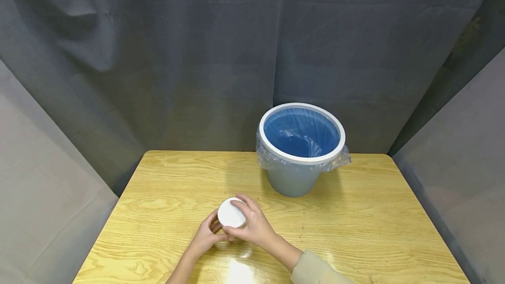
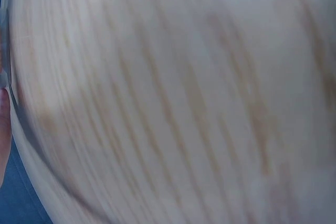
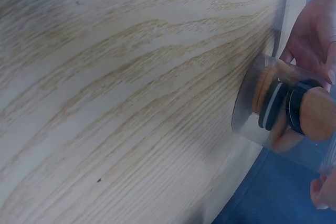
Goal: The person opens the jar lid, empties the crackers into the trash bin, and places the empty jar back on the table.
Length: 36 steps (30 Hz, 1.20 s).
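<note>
A clear jar [image 3: 251,121] with a round white lid [image 1: 230,214] is held just above or on the front half of the table; I cannot tell which. Through its wall, several round cookies [image 3: 274,106] show in the right wrist view, some dark and some light brown. My left hand [image 1: 206,235] grips the jar's body from the left. On the lid, my right hand [image 1: 254,223] has its thumb and fingers around the rim. Only a sliver of a finger [image 2: 4,140] appears at the left wrist view's edge.
Behind the hands, toward the table's back edge, stands a grey bin [image 1: 293,181] with a white rim and a clear plastic liner. The wood-grain table [image 1: 165,196] is bordered by a dark grey curtain [image 1: 205,65] at the back and light panels on both sides.
</note>
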Motion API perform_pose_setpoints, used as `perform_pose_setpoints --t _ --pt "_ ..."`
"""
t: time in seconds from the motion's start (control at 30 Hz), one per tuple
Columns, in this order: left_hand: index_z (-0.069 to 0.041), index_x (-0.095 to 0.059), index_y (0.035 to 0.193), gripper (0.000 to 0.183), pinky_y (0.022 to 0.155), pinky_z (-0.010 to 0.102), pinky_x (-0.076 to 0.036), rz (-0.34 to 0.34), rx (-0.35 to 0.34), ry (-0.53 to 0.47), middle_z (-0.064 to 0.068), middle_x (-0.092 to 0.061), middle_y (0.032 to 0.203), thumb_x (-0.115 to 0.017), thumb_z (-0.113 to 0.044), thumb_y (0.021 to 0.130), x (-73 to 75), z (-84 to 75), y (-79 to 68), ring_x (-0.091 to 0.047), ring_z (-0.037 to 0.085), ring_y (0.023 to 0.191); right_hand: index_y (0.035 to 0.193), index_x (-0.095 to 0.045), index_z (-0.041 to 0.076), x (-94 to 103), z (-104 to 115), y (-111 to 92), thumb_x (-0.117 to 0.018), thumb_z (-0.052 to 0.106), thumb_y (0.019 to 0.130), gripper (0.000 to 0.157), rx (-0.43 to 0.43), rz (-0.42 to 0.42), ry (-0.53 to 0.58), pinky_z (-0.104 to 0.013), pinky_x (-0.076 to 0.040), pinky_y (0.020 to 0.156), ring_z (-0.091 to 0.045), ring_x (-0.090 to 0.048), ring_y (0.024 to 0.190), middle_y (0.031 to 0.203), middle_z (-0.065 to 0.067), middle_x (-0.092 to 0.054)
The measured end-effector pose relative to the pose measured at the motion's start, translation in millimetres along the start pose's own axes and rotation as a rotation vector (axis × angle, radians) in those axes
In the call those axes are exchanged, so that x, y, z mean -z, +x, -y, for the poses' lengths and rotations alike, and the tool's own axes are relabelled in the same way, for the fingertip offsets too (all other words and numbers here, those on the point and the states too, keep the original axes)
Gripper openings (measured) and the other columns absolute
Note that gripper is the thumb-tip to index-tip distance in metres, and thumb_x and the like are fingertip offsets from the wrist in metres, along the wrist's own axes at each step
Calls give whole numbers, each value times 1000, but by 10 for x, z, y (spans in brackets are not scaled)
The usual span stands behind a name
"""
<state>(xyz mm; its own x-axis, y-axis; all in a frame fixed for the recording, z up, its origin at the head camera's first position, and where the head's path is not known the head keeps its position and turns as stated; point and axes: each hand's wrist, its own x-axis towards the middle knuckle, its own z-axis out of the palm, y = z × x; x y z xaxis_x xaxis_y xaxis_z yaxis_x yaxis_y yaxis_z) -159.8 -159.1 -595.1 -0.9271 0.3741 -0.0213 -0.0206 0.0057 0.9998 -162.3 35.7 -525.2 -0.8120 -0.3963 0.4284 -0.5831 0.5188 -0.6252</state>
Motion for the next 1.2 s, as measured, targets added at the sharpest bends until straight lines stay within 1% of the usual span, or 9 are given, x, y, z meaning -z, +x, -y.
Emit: perform_pose_setpoints --t 0.13,0.33,0.53,0.63,0.77,0.87,1.0,1.2 --pt "-11 -29 142 85 97 35 -45 -4 4 -6 18 -32 141 -77 -6 71 -5 2 0 -40 38 124 121 -57 11 -2 -2 3 -73 49 72 64 18 -13 0 -39 -54 82 -30 -50 113 130 -11 -47" --pt "-13 -29 142 87 97 33 -45 -14 5 1 16 -33 141 -78 -7 70 -5 9 5 -42 35 123 119 -57 10 -1 -23 13 -74 44 71 61 57 -17 10 -39 -55 81 -30 -51 111 129 -11 -48" --pt "-15 -29 142 89 96 33 -46 0 1 -15 13 -33 142 -78 -6 69 -1 12 7 -39 36 125 119 -58 12 18 -57 45 -77 38 69 60 66 18 48 -41 -53 83 -30 -51 110 129 -11 -48" --pt "-14 -29 142 89 96 33 -46 5 -3 -16 14 -34 141 -78 -7 69 0 14 5 -38 37 125 119 -58 12 33 -74 63 -77 37 68 59 75 38 64 -40 -53 85 -29 -50 111 129 -10 -48" --pt "-11 -27 143 88 99 34 -43 12 -19 2 16 -34 141 -77 -8 71 3 15 2 -37 38 126 120 -58 13 55 -94 79 -76 37 70 59 78 78 93 -36 -53 84 -28 -49 113 131 -6 -46" --pt "-12 -27 143 88 102 34 -40 13 -17 9 15 -34 141 -78 -9 71 4 11 2 -36 37 127 120 -57 14 68 -104 90 -77 35 69 58 61 107 123 -34 -53 84 -26 -48 114 132 -4 -45" --pt "-13 -28 143 88 102 33 -40 11 -6 12 14 -34 141 -78 -10 70 6 9 0 -36 36 127 121 -58 15 76 -121 106 -77 34 69 59 56 126 147 -33 -53 84 -24 -49 114 132 -2 -45" --pt "-13 -26 143 88 102 35 -40 18 2 7 14 -32 143 -77 -10 72 11 -1 -4 -35 37 128 123 -56 16 97 -142 138 -77 31 69 60 55 151 187 -33 -52 85 -26 -49 114 133 -2 -44"
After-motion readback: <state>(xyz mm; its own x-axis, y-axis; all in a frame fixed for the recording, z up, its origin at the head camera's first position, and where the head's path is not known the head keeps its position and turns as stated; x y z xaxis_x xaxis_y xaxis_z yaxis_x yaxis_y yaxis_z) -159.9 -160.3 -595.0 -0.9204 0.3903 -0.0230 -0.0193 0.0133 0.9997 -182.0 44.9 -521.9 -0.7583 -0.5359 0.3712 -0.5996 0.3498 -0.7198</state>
